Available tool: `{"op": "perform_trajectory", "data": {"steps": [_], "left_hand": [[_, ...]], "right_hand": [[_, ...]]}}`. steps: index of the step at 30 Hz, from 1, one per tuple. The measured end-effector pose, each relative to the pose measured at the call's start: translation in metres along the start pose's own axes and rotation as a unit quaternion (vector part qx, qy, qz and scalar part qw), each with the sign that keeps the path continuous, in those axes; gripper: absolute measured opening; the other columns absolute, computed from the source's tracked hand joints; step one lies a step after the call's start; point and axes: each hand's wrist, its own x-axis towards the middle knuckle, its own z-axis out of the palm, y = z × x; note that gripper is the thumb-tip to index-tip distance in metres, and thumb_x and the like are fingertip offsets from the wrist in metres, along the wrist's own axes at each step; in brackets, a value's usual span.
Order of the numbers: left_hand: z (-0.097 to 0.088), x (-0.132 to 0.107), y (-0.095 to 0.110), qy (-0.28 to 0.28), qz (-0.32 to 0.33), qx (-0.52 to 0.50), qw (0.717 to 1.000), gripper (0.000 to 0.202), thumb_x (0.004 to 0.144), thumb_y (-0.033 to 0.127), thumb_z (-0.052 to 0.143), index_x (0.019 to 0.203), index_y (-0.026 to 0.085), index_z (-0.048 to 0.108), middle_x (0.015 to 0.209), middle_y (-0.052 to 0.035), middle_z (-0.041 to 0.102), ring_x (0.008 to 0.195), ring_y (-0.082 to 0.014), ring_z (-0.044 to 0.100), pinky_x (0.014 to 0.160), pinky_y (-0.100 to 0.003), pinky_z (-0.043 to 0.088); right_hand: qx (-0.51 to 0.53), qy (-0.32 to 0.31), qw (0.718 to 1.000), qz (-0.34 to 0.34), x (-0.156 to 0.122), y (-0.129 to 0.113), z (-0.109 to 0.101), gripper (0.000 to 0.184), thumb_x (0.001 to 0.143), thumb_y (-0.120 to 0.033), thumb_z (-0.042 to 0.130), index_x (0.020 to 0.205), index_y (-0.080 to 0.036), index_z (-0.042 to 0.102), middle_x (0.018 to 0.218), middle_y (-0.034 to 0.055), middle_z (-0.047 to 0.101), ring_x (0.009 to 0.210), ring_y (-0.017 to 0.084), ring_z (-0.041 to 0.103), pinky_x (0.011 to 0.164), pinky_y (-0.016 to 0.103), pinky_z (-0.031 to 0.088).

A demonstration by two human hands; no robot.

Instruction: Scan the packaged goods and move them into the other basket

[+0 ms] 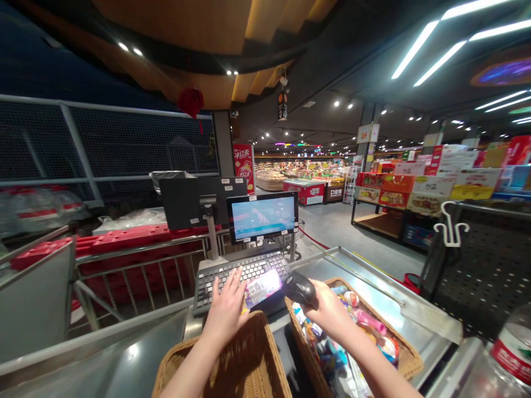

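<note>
Apparently mid-scan, my right hand gripped the scanner, three o'clock of the packet my left hand seemingly pinched, next needing steady aim.

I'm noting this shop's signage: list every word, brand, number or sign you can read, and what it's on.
"冰红茶": the red poster behind the monitors.
Too small or blurred to read: print on the packet by the left hand, screen, bottle label, red freezer, pillar sign and stacked boxes.
</note>
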Motion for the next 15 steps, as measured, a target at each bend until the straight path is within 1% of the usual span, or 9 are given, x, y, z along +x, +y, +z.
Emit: {"op": "perform_trajectory", "data": {"steps": [5,10,12,15], "left_hand": [[-0.004,-0.009,-0.008,-0.006,-0.003,0.004,1.000,0.048,0.077,0.028,0.056,0.125,0.022,0.055,0.157,-0.0101,0.024,0.143,-0.0324,0.025,0.115,-0.062,0.011],[-0.008,-0.017,-0.014,-0.010,-0.014,-0.001,1.000,0.050,0.076,0.027,0.056,0.125,0.022,0.056,0.156,-0.0104,0.027,0.142,-0.0334,0.027,0.115,-0.062,0.012],[-0.009,-0.021,-0.016,-0.007,-0.019,-0.003,1.000,0.050,0.075,0.026,0.056,0.124,0.022,0.056,0.156,-0.0099,0.028,0.142,-0.0335,0.027,0.115,-0.061,0.012],[-0.009,-0.030,-0.019,-0.013,-0.026,-0.007,1.000,0.050,0.073,0.026,0.056,0.123,0.022,0.058,0.156,-0.0096,0.027,0.142,-0.0338,0.027,0.116,-0.061,0.012]], "right_hand": [[-0.002,-0.005,1.000,-0.008,-0.003,-0.012,0.005,0.040,0.064,-0.011,0.053,0.101,-0.017,0.068,0.107,0.0098,0.069,0.106,0.027,0.060,0.095,0.036,0.043],[-0.006,-0.029,0.999,-0.020,-0.005,-0.021,0.008,0.030,0.064,-0.011,0.052,0.088,-0.018,0.068,0.100,0.0078,0.070,0.100,0.026,0.061,0.089,0.034,0.045],[-0.007,-0.031,0.999,-0.014,-0.007,-0.023,0.011,0.030,0.065,-0.012,0.053,0.089,-0.019,0.068,0.100,0.0079,0.070,0.100,0.026,0.061,0.089,0.034,0.045],[0.002,-0.029,1.000,-0.011,-0.010,-0.024,0.015,0.034,0.066,-0.012,0.054,0.097,-0.018,0.068,0.103,0.0086,0.069,0.101,0.025,0.061,0.089,0.034,0.045]]}}
